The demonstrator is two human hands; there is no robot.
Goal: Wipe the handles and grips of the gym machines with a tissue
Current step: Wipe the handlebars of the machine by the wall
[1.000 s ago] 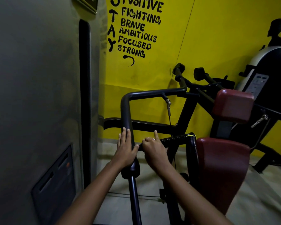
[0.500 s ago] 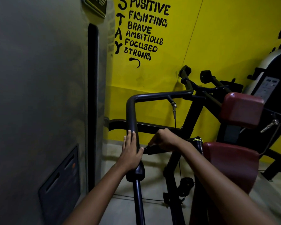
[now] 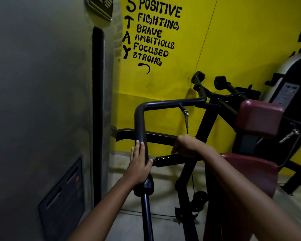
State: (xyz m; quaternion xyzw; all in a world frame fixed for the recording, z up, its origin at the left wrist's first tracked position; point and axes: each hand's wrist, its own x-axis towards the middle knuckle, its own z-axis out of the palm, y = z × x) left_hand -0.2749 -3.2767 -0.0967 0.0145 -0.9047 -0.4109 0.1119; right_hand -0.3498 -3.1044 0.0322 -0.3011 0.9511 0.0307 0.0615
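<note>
Item: wipe-down of gym machine handles, one station in view; progress judged from the head view only.

1. Left hand (image 3: 139,166). Nearest. Rests on the upright section of the bent black handle bar (image 3: 140,126), fingers straight up along it, thumb hooked round its right side. This grip is loose and flat, steadying the bar; no tissue shows under it.

2. Right hand (image 3: 188,145). Just beyond, across from the left. Fingers curl down over the horizontal black grip (image 3: 165,160), whose glossy free end points toward the left thumb. The hand appears closed round it. The tissue is not visible; whether it sits inside this fist cannot be told.

3. Maroon seat pad (image 3: 250,171) and maroon back pad (image 3: 259,117). Right of the hands, mounted on the black frame.

4. Two further black handles (image 3: 198,75) at the far end of the machine, near the yellow wall (image 3: 233,40). Neither hand touches them.

5. A white-and-black machine (image 3: 288,80) at the far right.

Status, as judgement: the horizontal grip seems to be the piece in hand. The bent bar, the far handles and the other machine look still to be done. No surface shows a visible difference between wiped and unwiped, so completed portions cannot be confirmed.
</note>
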